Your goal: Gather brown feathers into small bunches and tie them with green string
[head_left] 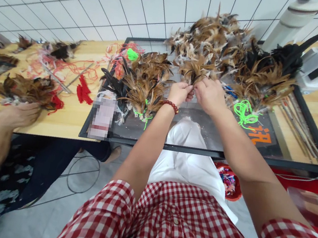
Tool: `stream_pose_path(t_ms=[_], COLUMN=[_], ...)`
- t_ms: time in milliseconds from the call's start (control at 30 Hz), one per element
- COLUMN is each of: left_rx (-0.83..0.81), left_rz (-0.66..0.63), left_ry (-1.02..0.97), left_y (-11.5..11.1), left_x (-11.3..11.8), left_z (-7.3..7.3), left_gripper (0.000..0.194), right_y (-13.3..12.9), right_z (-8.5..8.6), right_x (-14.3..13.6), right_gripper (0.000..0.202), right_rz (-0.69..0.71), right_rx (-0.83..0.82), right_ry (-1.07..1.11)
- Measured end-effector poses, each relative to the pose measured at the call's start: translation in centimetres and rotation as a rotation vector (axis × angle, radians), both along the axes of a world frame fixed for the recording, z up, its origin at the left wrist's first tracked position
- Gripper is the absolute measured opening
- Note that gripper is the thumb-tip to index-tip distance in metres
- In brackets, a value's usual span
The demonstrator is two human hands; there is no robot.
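Observation:
Close together over the framed glass panel (186,138), both my hands pinch at the base of a brown feather bunch (194,71). My left hand (181,93) has its fingers closed, with a red bead bracelet at the wrist. My right hand (208,95) is closed too, its fingertips almost touching the left ones. Whether a cord lies between the fingers is too small to see. Tied feather bundles (145,79) with green string lie left of my hands. Behind them rises a large pile of brown feathers (215,36). Bright green cord (244,111) lies right of my right hand.
At the left, another person's hand (23,113) handles feathers (33,90) near red yarn (84,90). Thin sticks (302,126) lie along the panel's right side. A white pipe (290,25) and a white charger (317,69) stand at the back right. Below hangs a red basket (233,193).

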State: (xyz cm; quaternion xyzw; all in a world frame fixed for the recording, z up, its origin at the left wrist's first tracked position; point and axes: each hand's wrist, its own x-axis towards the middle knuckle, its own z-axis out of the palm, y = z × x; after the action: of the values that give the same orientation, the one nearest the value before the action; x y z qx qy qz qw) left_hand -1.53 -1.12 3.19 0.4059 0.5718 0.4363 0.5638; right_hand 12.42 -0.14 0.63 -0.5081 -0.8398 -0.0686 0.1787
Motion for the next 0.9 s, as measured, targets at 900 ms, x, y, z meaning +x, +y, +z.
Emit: stream_pose_path(t_ms=[900], left_rx=[-0.008], left_rz=[0.309], left_ry=[-0.270], left_y=[0.8], left_x=[-0.3], left_z=[-0.6], left_gripper=[0.023], right_y=[0.1], right_z=[-0.1], right_x=[2.2], right_gripper=[0.025], right_rz=[-0.144], right_rx=[-0.175], right_ry=[0.069])
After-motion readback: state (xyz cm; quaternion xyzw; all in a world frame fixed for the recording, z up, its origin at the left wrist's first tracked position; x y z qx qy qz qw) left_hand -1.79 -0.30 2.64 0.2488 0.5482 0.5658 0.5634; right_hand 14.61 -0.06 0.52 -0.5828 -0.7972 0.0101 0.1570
